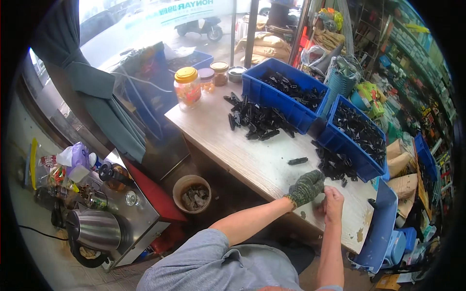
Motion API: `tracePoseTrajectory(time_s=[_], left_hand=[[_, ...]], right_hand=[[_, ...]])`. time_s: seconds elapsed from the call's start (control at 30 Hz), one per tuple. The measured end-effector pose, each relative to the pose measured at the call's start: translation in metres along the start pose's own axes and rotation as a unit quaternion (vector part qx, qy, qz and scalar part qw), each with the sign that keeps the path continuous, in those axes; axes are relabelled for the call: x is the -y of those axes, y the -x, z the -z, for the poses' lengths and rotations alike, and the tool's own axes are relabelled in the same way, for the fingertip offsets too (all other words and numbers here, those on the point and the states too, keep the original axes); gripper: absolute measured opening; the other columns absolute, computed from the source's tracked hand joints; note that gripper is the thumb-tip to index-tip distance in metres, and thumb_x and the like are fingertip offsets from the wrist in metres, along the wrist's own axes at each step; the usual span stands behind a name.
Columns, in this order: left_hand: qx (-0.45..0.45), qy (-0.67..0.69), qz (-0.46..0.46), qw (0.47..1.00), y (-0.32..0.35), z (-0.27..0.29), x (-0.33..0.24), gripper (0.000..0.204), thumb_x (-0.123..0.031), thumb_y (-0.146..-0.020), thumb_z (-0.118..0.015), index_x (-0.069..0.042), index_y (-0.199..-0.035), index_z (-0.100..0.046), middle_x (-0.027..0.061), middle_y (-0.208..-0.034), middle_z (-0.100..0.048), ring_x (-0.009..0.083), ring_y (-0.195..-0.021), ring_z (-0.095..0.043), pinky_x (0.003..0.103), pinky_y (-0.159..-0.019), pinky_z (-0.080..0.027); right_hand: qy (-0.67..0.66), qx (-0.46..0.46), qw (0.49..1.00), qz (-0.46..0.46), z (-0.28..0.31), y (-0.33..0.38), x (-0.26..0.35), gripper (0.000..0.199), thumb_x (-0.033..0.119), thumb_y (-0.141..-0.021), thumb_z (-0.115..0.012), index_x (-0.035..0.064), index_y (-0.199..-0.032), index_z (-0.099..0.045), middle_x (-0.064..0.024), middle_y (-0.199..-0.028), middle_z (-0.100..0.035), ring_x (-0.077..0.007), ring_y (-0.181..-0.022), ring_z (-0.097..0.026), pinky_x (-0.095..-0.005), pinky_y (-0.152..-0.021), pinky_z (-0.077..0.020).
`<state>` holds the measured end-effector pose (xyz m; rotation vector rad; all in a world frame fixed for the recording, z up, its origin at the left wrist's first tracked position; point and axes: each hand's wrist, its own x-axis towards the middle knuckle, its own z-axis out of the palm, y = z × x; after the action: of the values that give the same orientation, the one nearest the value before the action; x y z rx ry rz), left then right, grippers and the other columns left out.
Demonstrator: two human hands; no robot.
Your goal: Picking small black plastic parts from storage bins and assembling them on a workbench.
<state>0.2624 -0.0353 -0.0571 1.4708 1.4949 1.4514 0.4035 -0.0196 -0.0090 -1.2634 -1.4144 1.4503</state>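
Two hands at worn pale wooden tabletop (252, 160): gloved left hand (307, 187) curled beside heap of small black plastic parts (336, 165); bare right hand (333, 203) closed, contents indiscernible.

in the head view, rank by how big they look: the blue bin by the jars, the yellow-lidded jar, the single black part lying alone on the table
1. blue bin
2. yellow-lidded jar
3. single black part

The fisheye bends sizes, but these gaps are plain.

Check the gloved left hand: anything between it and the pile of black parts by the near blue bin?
Nothing visible. The left hand sits right at the edge of the pile of black parts, with bare table around it. The right hand is beside it, not between.
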Motion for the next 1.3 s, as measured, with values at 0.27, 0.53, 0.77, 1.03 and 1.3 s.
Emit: tracePoseTrajectory(time_s=[0.27,0.53,0.77,1.03,1.3], left_hand=[[-0.201,-0.328,-0.202,0.901,-0.013,0.069,0.001,0.036,-0.033,-0.089,-0.064,-0.010,-0.117,-0.068,0.0118,-0.122,-0.066,0.0314,-0.110,-0.060,0.043,-0.096,-0.047],[0.019,-0.511,-0.043,0.858,-0.031,0.086,-0.023,0.026,-0.032,-0.091,-0.061,-0.014,-0.107,-0.072,0.0117,-0.105,-0.070,0.0315,-0.096,-0.065,0.045,-0.082,-0.051],[0.032,-0.169,-0.145,0.974,0.016,0.053,-0.019,0.027,-0.028,-0.093,-0.065,-0.009,-0.111,-0.071,0.0149,-0.104,-0.072,0.0336,-0.092,-0.067,0.043,-0.082,-0.054],[0.033,-0.130,-0.114,0.984,0.020,0.025,-0.022,0.029,-0.025,-0.096,-0.063,-0.004,-0.116,-0.067,0.0181,-0.109,-0.070,0.0345,-0.097,-0.066,0.043,-0.084,-0.052],[-0.048,0.036,-0.007,0.998,0.026,-0.013,-0.043,0.031,-0.023,-0.098,-0.057,-0.003,-0.121,-0.064,0.0195,-0.112,-0.068,0.0357,-0.099,-0.065,0.044,-0.086,-0.051]], right_hand=[[-0.044,-0.029,0.998,0.016,-0.012,-0.005,-0.002,0.027,0.023,-0.100,-0.050,0.0080,-0.077,-0.050,-0.0003,-0.053,-0.040,-0.0122,-0.039,-0.039,-0.0312,-0.038,-0.0406],[-0.100,-0.051,0.994,-0.006,-0.013,0.003,0.002,0.028,0.028,-0.100,-0.046,0.0082,-0.081,-0.050,0.0010,-0.051,-0.033,-0.0116,-0.041,-0.037,-0.0347,-0.039,-0.0464],[-0.143,-0.079,0.985,0.058,-0.009,0.002,-0.007,0.031,0.030,-0.099,-0.047,0.0076,-0.078,-0.050,-0.0001,-0.053,-0.035,-0.0114,-0.042,-0.037,-0.0344,-0.039,-0.0474],[-0.122,-0.079,0.988,0.050,-0.016,0.010,0.003,0.029,0.027,-0.101,-0.047,0.0080,-0.079,-0.052,0.0020,-0.059,-0.035,-0.0092,-0.046,-0.041,-0.0302,-0.040,-0.0454],[0.011,-0.132,0.977,0.165,-0.009,0.001,-0.008,0.031,0.026,-0.099,-0.052,0.0090,-0.073,-0.050,0.0044,-0.062,-0.038,-0.0060,-0.055,-0.040,-0.0255,-0.049,-0.0382]])
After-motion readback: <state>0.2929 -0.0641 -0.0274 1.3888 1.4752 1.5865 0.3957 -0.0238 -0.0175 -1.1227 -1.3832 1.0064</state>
